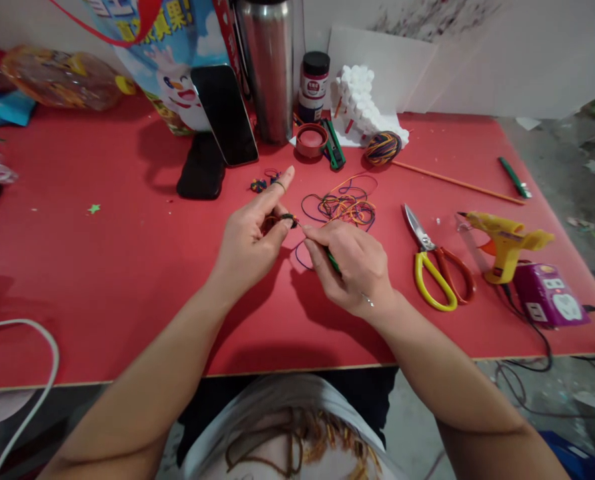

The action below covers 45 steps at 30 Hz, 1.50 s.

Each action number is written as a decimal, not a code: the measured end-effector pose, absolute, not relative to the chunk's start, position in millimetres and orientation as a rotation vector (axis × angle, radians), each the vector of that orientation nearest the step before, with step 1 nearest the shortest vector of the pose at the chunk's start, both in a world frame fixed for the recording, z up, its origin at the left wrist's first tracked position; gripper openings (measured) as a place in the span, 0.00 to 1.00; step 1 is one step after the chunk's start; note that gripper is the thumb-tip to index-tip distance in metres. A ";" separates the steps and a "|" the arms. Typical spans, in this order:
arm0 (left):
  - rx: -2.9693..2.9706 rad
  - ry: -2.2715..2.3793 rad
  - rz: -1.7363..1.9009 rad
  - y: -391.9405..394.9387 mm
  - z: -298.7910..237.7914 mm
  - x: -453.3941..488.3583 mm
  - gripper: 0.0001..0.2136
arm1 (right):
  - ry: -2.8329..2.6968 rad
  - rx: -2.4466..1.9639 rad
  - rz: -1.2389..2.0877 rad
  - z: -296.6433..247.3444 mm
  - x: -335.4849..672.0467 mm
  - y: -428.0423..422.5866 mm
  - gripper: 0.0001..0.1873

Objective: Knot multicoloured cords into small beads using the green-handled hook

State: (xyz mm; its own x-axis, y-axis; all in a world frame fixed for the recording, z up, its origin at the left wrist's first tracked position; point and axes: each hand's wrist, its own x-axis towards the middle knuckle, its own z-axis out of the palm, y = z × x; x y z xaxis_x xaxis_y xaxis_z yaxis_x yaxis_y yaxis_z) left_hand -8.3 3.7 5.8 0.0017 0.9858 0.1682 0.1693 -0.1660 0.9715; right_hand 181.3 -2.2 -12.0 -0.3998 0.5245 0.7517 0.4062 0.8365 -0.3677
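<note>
Over the middle of the red table, my left hand pinches a small dark multicoloured crochet piece between thumb and fingers, its index finger stretched up and forward. My right hand is closed around a crochet hook with a green handle; the hook's thin tip meets the piece at my left fingertips. Most of the handle is hidden by my fingers. Just beyond my hands lies a loose tangle of orange and purple yarn. A small dark yarn bit rests behind my left hand.
Scissors, a yellow glue gun and a purple box stand right. Farther back are a yarn ball on an orange stick, a green cutter, a steel bottle and a leaning phone. A white cable crosses front left.
</note>
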 end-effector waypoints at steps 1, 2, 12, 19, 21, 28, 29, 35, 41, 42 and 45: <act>1.456 1.254 1.256 4.0 5.0 -9.0 0.28 | -2.031 -0.685 0.183 -10.6 182.1 -2.1 0.09; 1.460 1.255 1.249 4.2 4.2 -9.7 0.28 | -2.023 -0.688 0.206 -9.4 182.7 -2.1 0.09; 1.493 1.283 1.238 4.0 6.7 -12.3 0.30 | -1.976 -0.778 0.403 1.0 185.7 -4.8 0.08; 1.496 1.190 1.170 3.3 11.4 -14.9 0.28 | -1.704 -0.947 1.025 23.8 205.3 7.5 0.04; 1.440 1.143 1.159 3.1 12.0 -15.8 0.29 | -1.592 -0.907 1.175 23.8 210.3 12.2 0.05; 1.174 0.933 1.151 3.1 12.8 -19.9 0.31 | -1.219 -0.766 1.596 19.7 216.1 25.3 0.10; 1.156 0.908 1.132 2.5 13.4 -20.0 0.31 | -1.185 -0.749 1.634 20.0 215.7 26.5 0.11; 1.069 0.752 1.146 3.6 7.4 -12.5 0.29 | -1.142 -0.631 1.710 12.0 205.5 24.9 0.15; 1.042 0.614 1.299 3.5 3.1 2.6 0.25 | -1.118 -0.508 1.592 5.6 193.3 13.4 0.09; 1.045 0.630 1.339 2.2 3.3 4.4 0.24 | -1.089 -0.518 1.583 6.6 191.2 12.7 0.09; 1.086 0.681 1.435 -1.3 3.2 6.7 0.24 | -1.026 -0.564 1.592 9.9 185.6 13.0 0.09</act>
